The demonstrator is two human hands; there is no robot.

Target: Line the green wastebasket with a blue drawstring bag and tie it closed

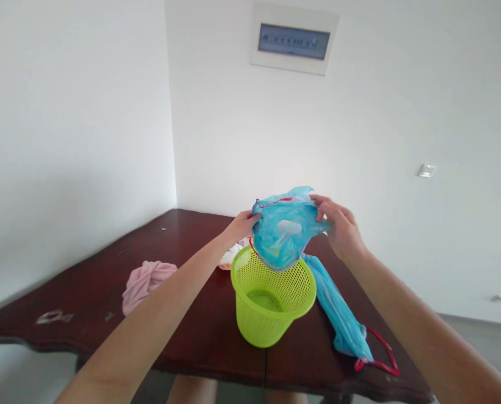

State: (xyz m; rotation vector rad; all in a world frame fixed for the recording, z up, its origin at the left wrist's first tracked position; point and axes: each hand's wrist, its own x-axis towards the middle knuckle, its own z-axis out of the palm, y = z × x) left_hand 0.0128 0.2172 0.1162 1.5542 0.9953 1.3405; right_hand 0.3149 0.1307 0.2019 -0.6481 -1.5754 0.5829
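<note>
Between my two hands a thin blue plastic bag with a red drawstring is held up, its mouth spread. My left hand pinches the bag's left edge. On the other side, my right hand grips the right edge between thumb and fingers. Just below the bag stands a lime-green mesh basket, upright; its visible inside holds nothing. The bag's lower part overlaps the basket's far rim in view; I cannot tell whether they touch. Right of the basket lies a bunched length of blue bags with a red drawstring.
A crumpled pink cloth lies on the dark red wooden table, partly behind my left forearm. Behind the basket is a white and orange crumpled item, mostly hidden. White walls stand behind and left, with a breaker panel above.
</note>
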